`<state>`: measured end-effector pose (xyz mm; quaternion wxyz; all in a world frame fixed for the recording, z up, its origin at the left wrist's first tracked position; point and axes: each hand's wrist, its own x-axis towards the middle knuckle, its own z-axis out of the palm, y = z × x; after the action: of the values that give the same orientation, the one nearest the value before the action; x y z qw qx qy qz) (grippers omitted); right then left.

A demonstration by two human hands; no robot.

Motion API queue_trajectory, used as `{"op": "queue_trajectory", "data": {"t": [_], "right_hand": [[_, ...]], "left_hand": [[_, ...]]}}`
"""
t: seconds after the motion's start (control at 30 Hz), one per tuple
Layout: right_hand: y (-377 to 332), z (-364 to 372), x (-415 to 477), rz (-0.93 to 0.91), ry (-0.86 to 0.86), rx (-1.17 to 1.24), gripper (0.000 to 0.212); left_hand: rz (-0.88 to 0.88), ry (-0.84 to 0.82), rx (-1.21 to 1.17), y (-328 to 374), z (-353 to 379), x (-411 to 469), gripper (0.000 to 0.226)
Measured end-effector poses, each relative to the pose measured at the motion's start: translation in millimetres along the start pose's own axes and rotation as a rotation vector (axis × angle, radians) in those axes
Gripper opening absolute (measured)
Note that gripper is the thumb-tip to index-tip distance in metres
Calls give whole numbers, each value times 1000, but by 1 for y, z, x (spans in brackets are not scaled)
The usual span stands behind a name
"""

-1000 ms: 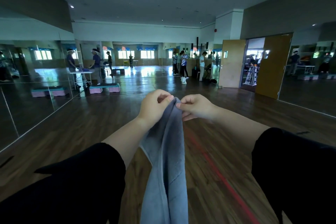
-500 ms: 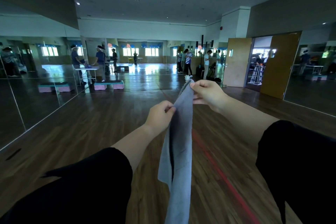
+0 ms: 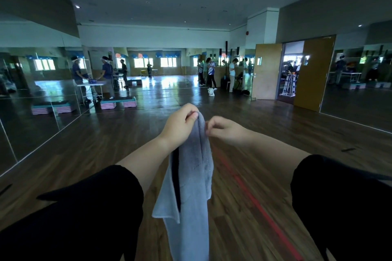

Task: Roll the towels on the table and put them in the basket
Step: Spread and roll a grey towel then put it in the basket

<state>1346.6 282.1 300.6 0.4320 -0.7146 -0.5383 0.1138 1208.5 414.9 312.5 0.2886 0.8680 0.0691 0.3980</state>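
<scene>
As left hand (image 3: 180, 125) grips towel (image 3: 191, 186), red floor line (image 3: 254, 203), perhaps tape, behind.

A dark brown floor of wooden planks (image 3: 275, 133) is seen across the whole room, and window light is reflected on its far part. A thin red straight line (image 3: 251, 197) is marked on it and runs from near to far. Low pink-and-white striped step platforms with teal tops (image 3: 118, 103) are set on it by the mirrored wall at the left. A small white bag (image 3: 211, 91) is placed on it farther back, and a thin dark object (image 3: 347, 150), too small to identify, is seen at the right.
</scene>
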Motion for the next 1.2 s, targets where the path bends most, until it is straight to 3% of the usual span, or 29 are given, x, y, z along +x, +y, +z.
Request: {"op": "queue_trajectory", "data": {"t": [0.1,0.2,0.3,0.5,0.6,0.73,0.83,0.97,1.07,1.2], "right_hand": [[-10,0,6,14,-63,147,32],[-20,-1,8,-2,-95,94,19],[-27,-13,7,59,-49,138,22],[-44,-41,7,-52,-59,-142,24],[-53,-62,6,-64,-119,-408,40],[-48,-80,6,-24,93,-614,44],[-48,-80,8,8,267,-596,45],[-53,-91,-1,-3,184,-440,41],[-52,-108,-11,57,160,-620,37],[-34,-138,-17,121,306,-781,27]], "left_hand": [[14,-39,12,2,-11,4,17],[17,-6,37,2,-22,8,16],[-25,28,162,-5,-38,9,13],[41,-49,326,-4,-59,13,14],[46,-35,328,-7,-76,20,26],[96,-128,569,-12,-97,31,46],[59,-180,542,-17,-99,41,48],[-87,-119,380,-28,-101,51,48],[-163,-113,353,-42,-100,55,46],[-149,-82,379,-49,-89,63,49]]}}
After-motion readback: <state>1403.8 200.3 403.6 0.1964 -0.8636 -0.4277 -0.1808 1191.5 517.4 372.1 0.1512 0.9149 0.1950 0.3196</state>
